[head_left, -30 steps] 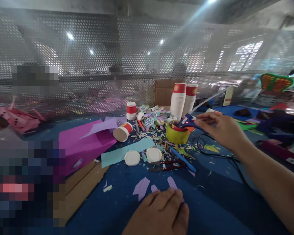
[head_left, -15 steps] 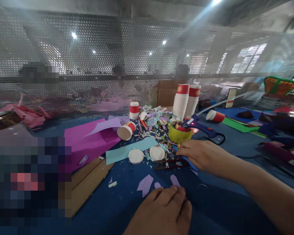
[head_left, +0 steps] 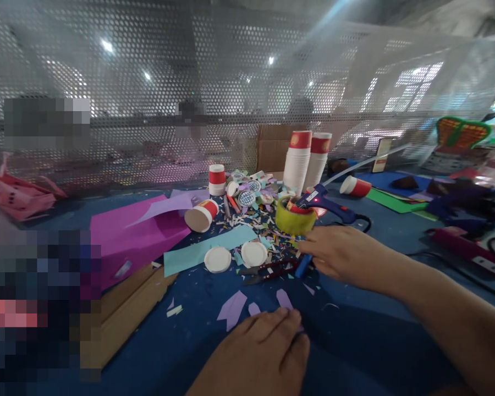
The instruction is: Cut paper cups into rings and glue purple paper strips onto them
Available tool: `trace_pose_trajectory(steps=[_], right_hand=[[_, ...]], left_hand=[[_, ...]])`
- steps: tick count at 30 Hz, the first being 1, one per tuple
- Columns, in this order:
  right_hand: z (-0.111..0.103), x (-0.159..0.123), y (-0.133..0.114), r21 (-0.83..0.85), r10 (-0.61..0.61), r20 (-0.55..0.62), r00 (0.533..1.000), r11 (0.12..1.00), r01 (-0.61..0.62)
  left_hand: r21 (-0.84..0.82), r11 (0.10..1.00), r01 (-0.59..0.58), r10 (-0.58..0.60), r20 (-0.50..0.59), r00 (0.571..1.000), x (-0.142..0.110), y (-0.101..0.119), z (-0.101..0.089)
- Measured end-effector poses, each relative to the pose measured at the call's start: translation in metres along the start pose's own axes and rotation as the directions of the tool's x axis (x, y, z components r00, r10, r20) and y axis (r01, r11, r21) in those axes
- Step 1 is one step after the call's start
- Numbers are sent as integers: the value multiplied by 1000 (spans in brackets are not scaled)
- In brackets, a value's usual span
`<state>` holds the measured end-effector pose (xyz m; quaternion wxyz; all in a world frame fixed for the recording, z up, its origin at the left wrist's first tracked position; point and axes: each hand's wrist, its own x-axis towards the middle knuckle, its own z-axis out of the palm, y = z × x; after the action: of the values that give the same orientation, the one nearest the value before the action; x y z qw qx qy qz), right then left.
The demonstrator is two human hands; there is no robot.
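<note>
My right hand is closed at the blue handles of a pair of scissors. The scissors lie low over the table with their dark blades pointing left and slightly apart; part of the handle is hidden by the fingers. At the bottom, my left hand lies palm down on the dark blue table, fingers together over a few cut purple paper pieces. Just beyond the blades rest two white paper discs, beside a light blue paper strip. A yellow tape roll stands beyond my right hand.
A blue glue gun leans on the tape roll. Behind are stacked paper cups, tipped cups and a heap of scraps. Purple sheets and cardboard lie left, a power strip right.
The view has shifted, so things sit a little further left and higher. The scissors have turned slightly, with their blades spread a bit more. My left hand stays on the purple pieces.
</note>
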<state>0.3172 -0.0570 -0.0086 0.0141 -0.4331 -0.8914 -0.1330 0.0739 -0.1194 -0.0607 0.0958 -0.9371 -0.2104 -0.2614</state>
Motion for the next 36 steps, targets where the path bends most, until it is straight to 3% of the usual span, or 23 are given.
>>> trace_pose_trajectory(steps=[3, 6, 9, 12, 19, 36], right_hand=[[-4, -2, 2, 51, 61, -48, 997, 997, -58], [-13, -1, -4, 290, 128, -120, 985, 953, -88], [-21, -1, -17, 625, 145, -105, 984, 779, -48], [-25, 0, -28, 766, 105, -62, 993, 643, -20], [-19, 3, -33, 802, 57, -49, 997, 597, 6], [-16, 7, -38, 797, 22, -18, 1000, 604, 1]], left_hand=[[-12, 1000, 5, -5, -14, 1000, -2, -1, 2], [-17, 1000, -7, 8, 25, 1000, -2, -2, 2], [0, 1000, -21, 21, 20, 1000, 0, -2, 1], [19, 1000, -2, 2, -16, 1000, 1, -1, 2], [22, 999, -32, 32, 3, 999, 4, -2, 3], [50, 998, -44, 44, 3, 999, 7, -2, 3]])
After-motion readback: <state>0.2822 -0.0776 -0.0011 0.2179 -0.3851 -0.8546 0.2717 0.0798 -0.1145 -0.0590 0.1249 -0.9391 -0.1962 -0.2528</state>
